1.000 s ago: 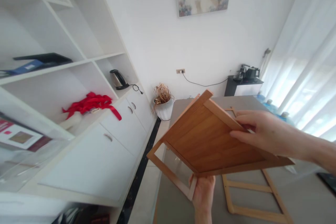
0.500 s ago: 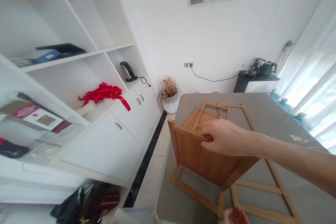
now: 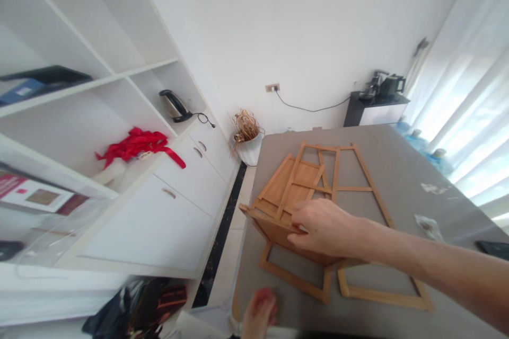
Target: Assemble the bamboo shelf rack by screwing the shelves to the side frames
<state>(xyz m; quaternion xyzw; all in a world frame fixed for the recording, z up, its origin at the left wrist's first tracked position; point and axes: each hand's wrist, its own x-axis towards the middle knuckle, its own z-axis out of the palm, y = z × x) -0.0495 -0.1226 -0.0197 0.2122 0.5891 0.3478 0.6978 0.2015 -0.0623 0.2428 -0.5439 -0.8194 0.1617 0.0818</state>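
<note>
My right hand [image 3: 318, 225] reaches in from the right, fingers closed over the upper edge of a wooden panel [image 3: 274, 228]. This panel is tilted and belongs to a light-brown wooden frame [image 3: 292, 280] on the table. Behind the panel, a second wooden panel [image 3: 284, 183] and slim slatted wooden frames [image 3: 353, 189] lie flat, partly overlapping. The lower part of the right-hand frame is hidden by my forearm. Low in view, my left hand [image 3: 260, 310] is near the table's left front corner, blurred, its fingers loosely bent and apart, with nothing visible in them.
The grey table [image 3: 374, 148] has a small plastic bag [image 3: 428, 226] and a dark phone-like object [image 3: 493, 249] on its right. White shelves and cabinets [image 3: 151, 217] line the left side. A potted dried plant [image 3: 248, 148] stands by the wall. Water bottles [image 3: 417, 140] stand beyond the right edge.
The held panel has tipped lower, and my right hand has come down with it. My left hand has moved left, away from the frame's lower corner. The view has shifted right.
</note>
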